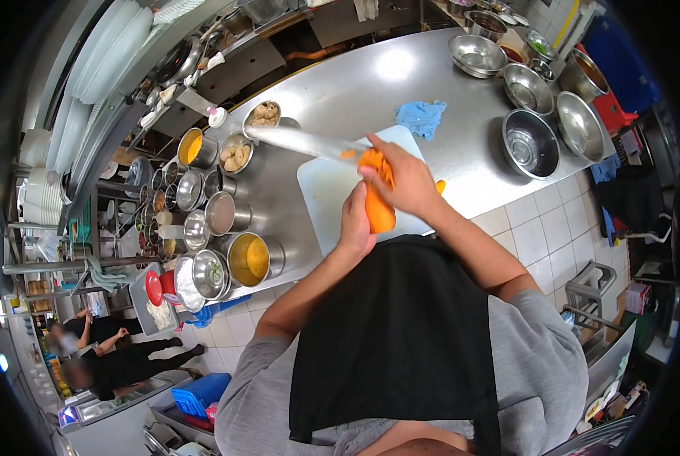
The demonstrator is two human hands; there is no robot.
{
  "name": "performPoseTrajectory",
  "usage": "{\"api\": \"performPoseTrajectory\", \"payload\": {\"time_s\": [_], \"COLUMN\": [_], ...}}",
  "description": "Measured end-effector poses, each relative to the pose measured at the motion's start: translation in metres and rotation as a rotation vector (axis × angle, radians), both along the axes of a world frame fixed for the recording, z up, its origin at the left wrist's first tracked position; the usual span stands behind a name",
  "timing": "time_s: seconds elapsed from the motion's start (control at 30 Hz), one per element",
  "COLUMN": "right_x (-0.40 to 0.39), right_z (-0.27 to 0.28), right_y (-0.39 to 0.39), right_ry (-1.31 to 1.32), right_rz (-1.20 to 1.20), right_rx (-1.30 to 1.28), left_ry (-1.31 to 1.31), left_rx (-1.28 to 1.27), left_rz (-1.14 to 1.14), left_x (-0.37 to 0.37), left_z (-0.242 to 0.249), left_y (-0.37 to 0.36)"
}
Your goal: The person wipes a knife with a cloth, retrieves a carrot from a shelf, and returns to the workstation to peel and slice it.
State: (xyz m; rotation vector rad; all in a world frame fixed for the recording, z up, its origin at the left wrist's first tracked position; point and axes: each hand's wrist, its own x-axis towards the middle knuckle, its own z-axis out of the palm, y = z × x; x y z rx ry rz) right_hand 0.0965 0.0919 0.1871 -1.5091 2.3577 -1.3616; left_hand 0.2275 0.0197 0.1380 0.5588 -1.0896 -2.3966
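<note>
Left hand [357, 220] curled round an orange vegetable [379, 210], right hand [404, 178] closed on a knife [302, 143]
Blurred, the knife points left past the left hand; the vegetable sits between both hands, over a pale cutting board [319, 182], a blue cloth [421, 118] beyond the right hand; seemingly paring or cutting, the next stroke calling for a left hand clear of the knife
</note>
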Motion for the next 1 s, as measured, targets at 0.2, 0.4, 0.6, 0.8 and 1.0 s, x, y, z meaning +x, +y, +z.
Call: {"api": "performPoseTrajectory", "payload": {"time_s": [0.2,0.4,0.6,0.8,1.0], "right_x": [-0.061,-0.015,0.018,0.021,0.023], "right_z": [-0.003,0.002,0.003,0.006,0.004], "right_y": [-0.024,0.022,0.053,0.059,0.065], "right_ry": [-0.516,-0.252,-0.049,0.013,0.069], "right_rz": [0.194,0.203,0.186,0.136,0.114], "right_rx": [0.184,0.124,0.236,0.253,0.257], "left_ry": [-0.006,0.017,0.038,-0.067,-0.056], "left_rx": [0.03,0.287,0.318,0.373,0.417], "left_rz": [-0.088,0.067,0.162,0.18,0.171], "left_x": [0.003,0.003,0.002,-0.009,-0.013], "left_z": [0.004,-0.006,0.008,0.015,0.017], "left_y": [-0.009,-0.051,-0.075,-0.073,-0.075]}}
